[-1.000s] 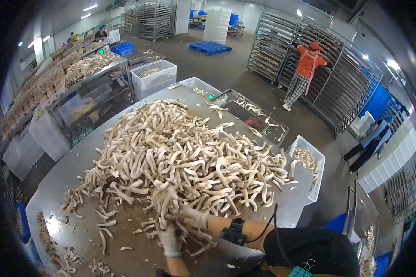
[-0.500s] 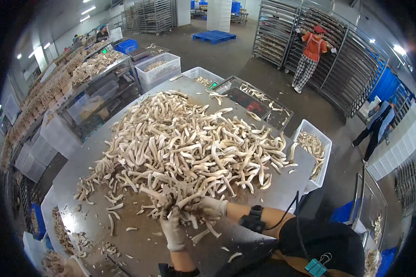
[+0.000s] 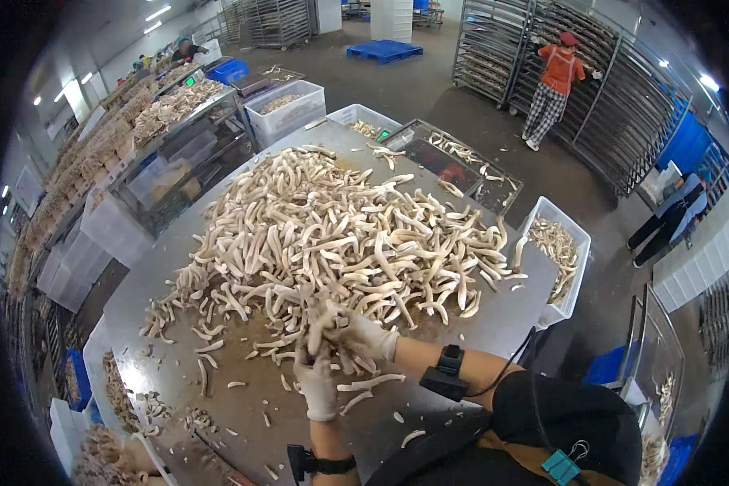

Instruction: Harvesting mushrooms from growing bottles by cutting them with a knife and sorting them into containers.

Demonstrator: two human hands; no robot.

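Left hand: your gloved left hand (image 3: 317, 387) points up into the near edge of the pile, fingers partly bent against the mushrooms; blur hides how far it is closed and whether it grips any.
Right hand: your gloved right hand (image 3: 368, 334) reaches in from the right, just beside the left, fingers among the same stems; you cannot tell here whether it has hold of one.
Mushrooms: the long pale mushrooms (image 3: 324, 236) lie heaped on your metal surface (image 3: 166, 279), with loose ones near your left hand.
White bin: to your right, a white bin (image 3: 560, 311) holds more pieces.
Tray: beyond the pile, a dark tray (image 3: 429, 160) carries scattered stems.
Wrists: you wear a black strap (image 3: 332, 466) on the left, another on the right.
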